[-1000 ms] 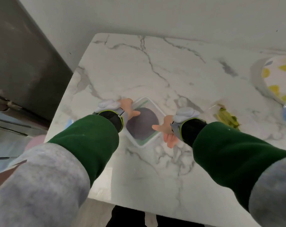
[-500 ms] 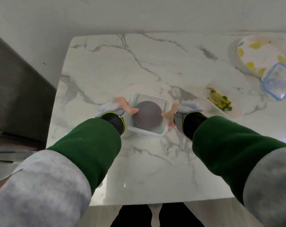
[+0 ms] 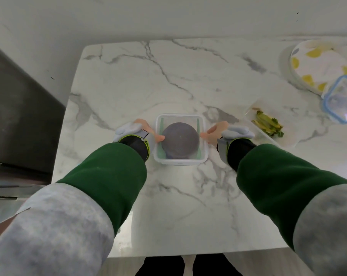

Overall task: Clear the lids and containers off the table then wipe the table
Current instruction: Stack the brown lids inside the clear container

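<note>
A white wall (image 3: 168,14) runs along the far side. A dark grey panel (image 3: 19,116) stands at the left. Green vegetable scraps (image 3: 268,125) lie at the right.

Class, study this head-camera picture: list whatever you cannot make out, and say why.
Head view throughout.
- Dark round thing in the clear container: too blurred to identify.
- Left hand, right hand: wrist bands hide most fingers; grip unclear.
- Blue-rimmed lid, patterned plate: cut off by the right edge.

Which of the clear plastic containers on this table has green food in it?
The shallow clear container right of the right hand, holding green leafy scraps. The square green-trimmed one holds a grey round object; the blue-rimmed one looks empty.
</note>
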